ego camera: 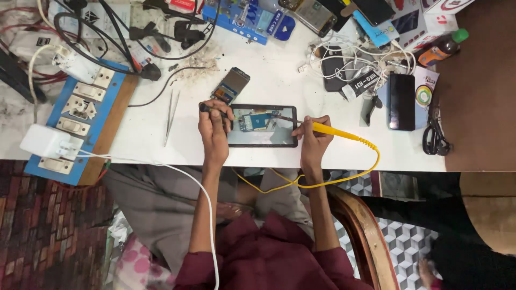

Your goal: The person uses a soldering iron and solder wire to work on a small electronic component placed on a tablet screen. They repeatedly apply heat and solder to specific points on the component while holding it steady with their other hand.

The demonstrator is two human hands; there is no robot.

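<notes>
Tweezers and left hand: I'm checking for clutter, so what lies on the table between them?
Head view: bare white table between the tweezers and the left hand.

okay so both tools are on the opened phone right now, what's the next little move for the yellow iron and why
Probably ease the yellow soldering iron tip a touch further left onto the small blue board inside the opened phone. The right hand holds it at the phone's right edge, while the left hand steadies a dark tool at the left edge. Whether the tip touches the board cannot be told.
</notes>
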